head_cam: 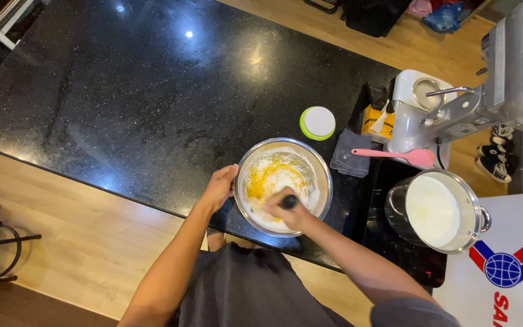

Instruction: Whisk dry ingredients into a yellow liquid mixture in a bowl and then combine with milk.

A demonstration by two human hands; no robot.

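tool's working end point(290, 201) (under right fist) hidden

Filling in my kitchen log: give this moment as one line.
left hand: holds steel bowl rim | right hand: grips black-handled tool in yellow-white mix | milk pot: at right
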